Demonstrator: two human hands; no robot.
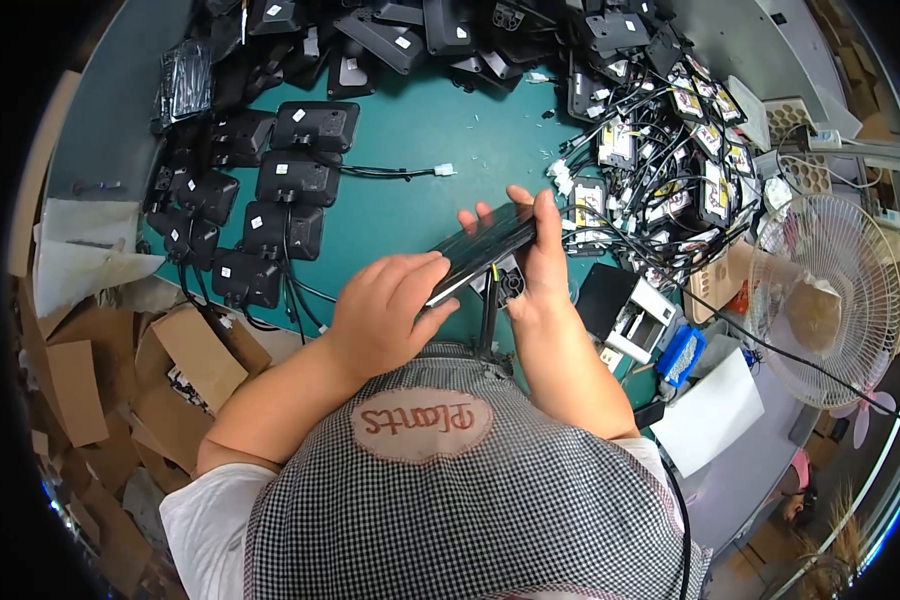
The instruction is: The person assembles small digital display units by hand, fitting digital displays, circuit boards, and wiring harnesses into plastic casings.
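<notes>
Both hands hold a flat black display unit [485, 248] with a glossy face, tilted above the near edge of the table. My left hand [385, 310] grips its lower left end, with the thumb beneath and the fingers over the top. My right hand [542, 255] is closed round the upper right end, its fingertips showing behind the far edge. A black bracket [510, 282] shows below the unit, beside the right wrist. A black cable [489, 318] with a bit of yellow-green wire hangs down toward the apron. The underside of the unit is mostly hidden.
Black housings with cables [300, 178] stand in rows at left on the green table [420, 130]. More black covers [400, 45] are heaped at the back. Wired modules [618, 145] lie tangled at right, near a blue box [681, 356] and a fan [825, 300]. Cardboard boxes [198, 355] fill the lower left.
</notes>
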